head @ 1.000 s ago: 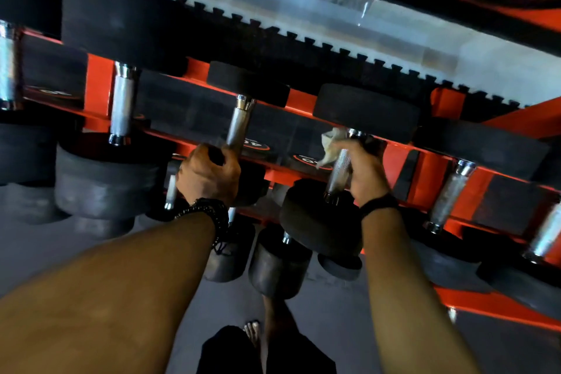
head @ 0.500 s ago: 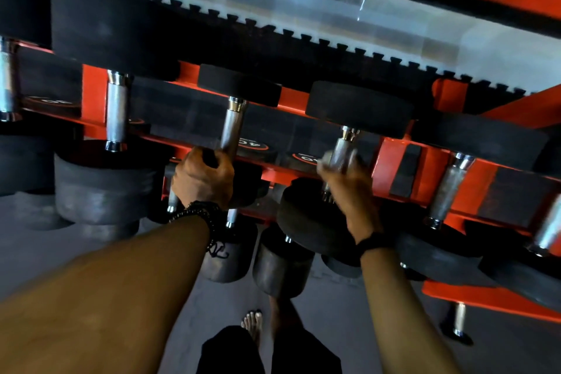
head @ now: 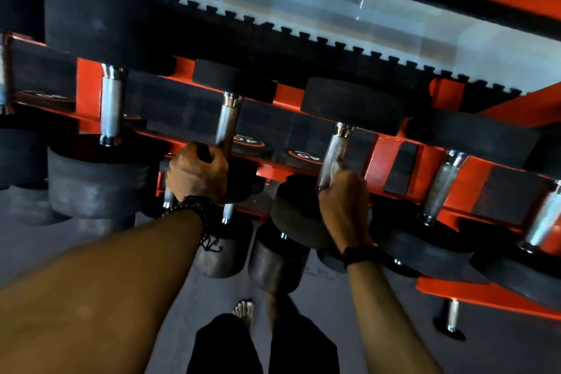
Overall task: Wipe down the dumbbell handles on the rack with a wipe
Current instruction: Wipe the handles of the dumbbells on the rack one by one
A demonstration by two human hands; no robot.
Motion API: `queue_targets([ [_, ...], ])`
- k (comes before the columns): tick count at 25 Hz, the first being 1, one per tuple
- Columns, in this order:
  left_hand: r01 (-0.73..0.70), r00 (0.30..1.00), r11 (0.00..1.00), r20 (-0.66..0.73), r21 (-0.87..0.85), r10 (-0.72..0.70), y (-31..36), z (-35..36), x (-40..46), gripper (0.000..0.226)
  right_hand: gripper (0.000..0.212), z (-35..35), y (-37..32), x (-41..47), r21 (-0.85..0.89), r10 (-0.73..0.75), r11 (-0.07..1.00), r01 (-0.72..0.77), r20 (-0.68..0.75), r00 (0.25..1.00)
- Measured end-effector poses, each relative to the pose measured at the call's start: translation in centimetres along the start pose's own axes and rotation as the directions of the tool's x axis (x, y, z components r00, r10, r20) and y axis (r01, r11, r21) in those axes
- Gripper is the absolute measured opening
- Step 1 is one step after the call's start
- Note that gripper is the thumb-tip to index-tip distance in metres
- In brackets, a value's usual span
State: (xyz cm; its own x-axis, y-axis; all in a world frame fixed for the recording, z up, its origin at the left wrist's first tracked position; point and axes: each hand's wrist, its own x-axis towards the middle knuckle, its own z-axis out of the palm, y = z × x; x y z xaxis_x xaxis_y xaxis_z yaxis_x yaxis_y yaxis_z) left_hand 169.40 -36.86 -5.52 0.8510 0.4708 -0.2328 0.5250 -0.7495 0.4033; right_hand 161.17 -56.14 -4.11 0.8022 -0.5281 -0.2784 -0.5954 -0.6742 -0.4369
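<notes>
Dumbbell handles on the upper shelf of the orange rack (head: 391, 158) are knurled silver metal between black rubber heads. I count six handles on this shelf; the outer ones are cut by the frame edge. My right hand (head: 344, 206) is curled around the lower end of the middle handle (head: 334, 150), and a small pale piece of the wipe (head: 335, 167) shows just above the fingers, pressed against the metal. My left hand (head: 197, 174) is wrapped around the lower part of the neighbour handle (head: 227, 123). I count two hands and one wipe.
</notes>
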Motion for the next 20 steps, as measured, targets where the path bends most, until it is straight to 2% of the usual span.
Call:
queue_targets([
  [2,0.001,1.0,1.0,-0.001,0.001,-0.001,0.2,-0.1,-0.1,0.026,0.015,-0.6,0.2,3.5,0.08,0.091,0.993,-0.085,-0.076,0.993],
  [4,-0.007,1.0,1.0,0.002,-0.012,0.007,0.2,-0.1,-0.2,0.026,0.022,-0.7,0.0,4.6,0.205,0.098,0.977,-0.059,-0.187,0.977],
  [6,-0.019,1.0,0.999,-0.001,-0.028,0.019,-0.1,0.0,0.0,0.027,0.02,0.0,0.0,2.0,0.302,0.153,0.95,-0.073,-0.249,0.956],
  [8,-0.011,1.0,0.999,-0.008,-0.038,0.011,-0.4,0.2,0.2,0.027,0.008,0.7,-0.1,-0.9,0.408,0.255,0.904,-0.13,-0.268,0.929],
  [10,-0.009,1.0,0.999,-0.015,-0.048,0.009,-0.6,0.4,0.3,0.027,0.009,0.9,-0.2,-1.4,0.477,0.296,0.869,-0.132,-0.287,0.911],
  [15,-0.04,0.999,0.998,-0.007,-0.058,0.04,-0.8,0.6,0.2,0.03,0.006,1.4,0.2,-1.4,0.44,0.19,0.896,0.053,-0.489,0.851],
  [20,-0.051,0.999,0.997,0.015,-0.054,0.052,-1.2,0.6,0.1,0.041,0.025,1.2,0.1,-1.3,0.41,0.191,0.911,0.04,-0.505,0.842],
])
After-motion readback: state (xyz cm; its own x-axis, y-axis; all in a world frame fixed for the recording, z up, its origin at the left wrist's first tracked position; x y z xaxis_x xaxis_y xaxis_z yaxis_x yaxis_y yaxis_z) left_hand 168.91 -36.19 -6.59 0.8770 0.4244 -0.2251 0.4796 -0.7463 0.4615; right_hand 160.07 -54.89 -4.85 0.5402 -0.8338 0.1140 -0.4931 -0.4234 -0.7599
